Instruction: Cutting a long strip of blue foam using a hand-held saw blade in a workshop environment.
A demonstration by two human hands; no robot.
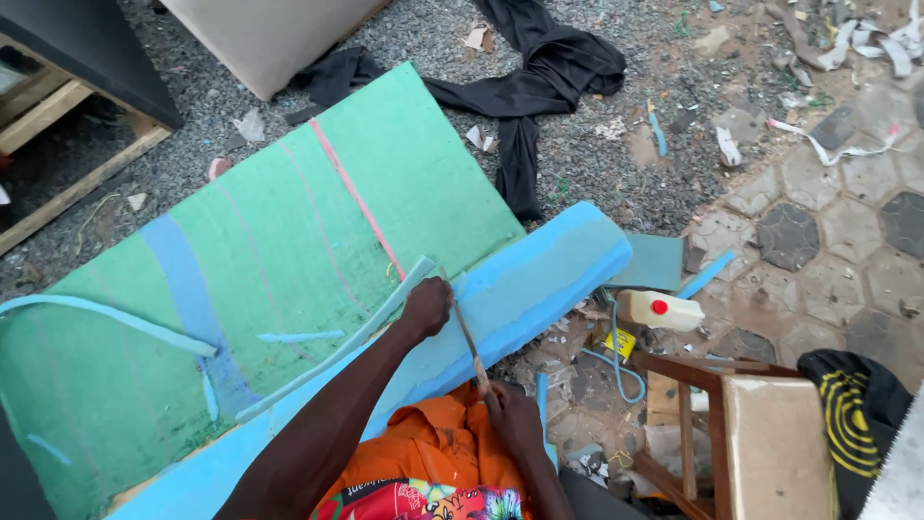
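Observation:
A large green foam sheet (pixel 289 241) lies tilted across the ground, with a thick blue foam slab (pixel 539 279) along its lower right edge. My left hand (pixel 426 306) presses on the blue slab's edge beside a thin blue foam strip (pixel 385 308) that has come away. My right hand (pixel 512 414) grips the handle of a long thin blade (pixel 469 342), whose tip reaches the foam just under my left hand. Orange cloth on my lap (pixel 423 453) shows below.
A white plastic bottle with a red cap (pixel 660 310) lies right of the slab. A wooden stool with a cushion (pixel 760 443) stands at lower right. Black cloth (pixel 539 77) lies on the gravel behind. Foam scraps litter the paving.

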